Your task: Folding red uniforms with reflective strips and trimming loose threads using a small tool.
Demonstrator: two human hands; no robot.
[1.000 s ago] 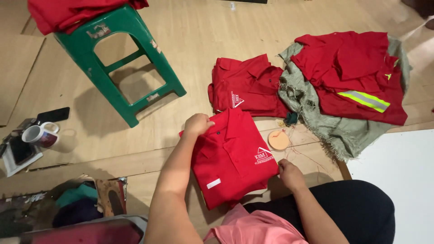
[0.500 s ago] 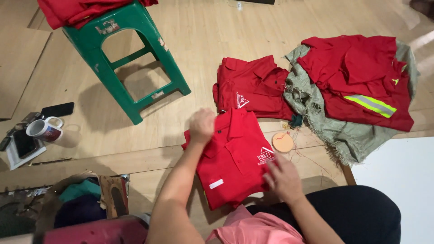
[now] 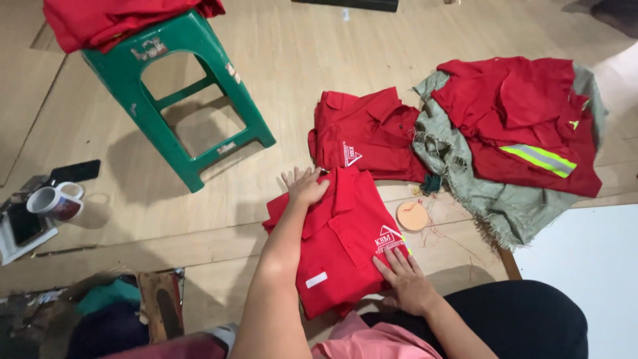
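My left hand (image 3: 306,186) and right hand (image 3: 405,282) lie flat and released on the folded red shirt (image 3: 339,246), pinning it to the floor (image 3: 299,66) so its folds hold.

The shirt (image 3: 339,242) under both hands is bright red, with a white badge by the right hand (image 3: 407,284) and a small white tag near the left arm. Just past the left hand (image 3: 306,186) lies a second red shirt (image 3: 365,136) with a white badge too. Farther right, a red jacket (image 3: 525,123) has a yellow and silver stripe and lies on a grey-green cloth (image 3: 492,199). A round disc (image 3: 413,216) is orange. The stool (image 3: 179,100) is green. The mug (image 3: 56,201) is white and dark red. The floor (image 3: 319,60) is light brown wood.
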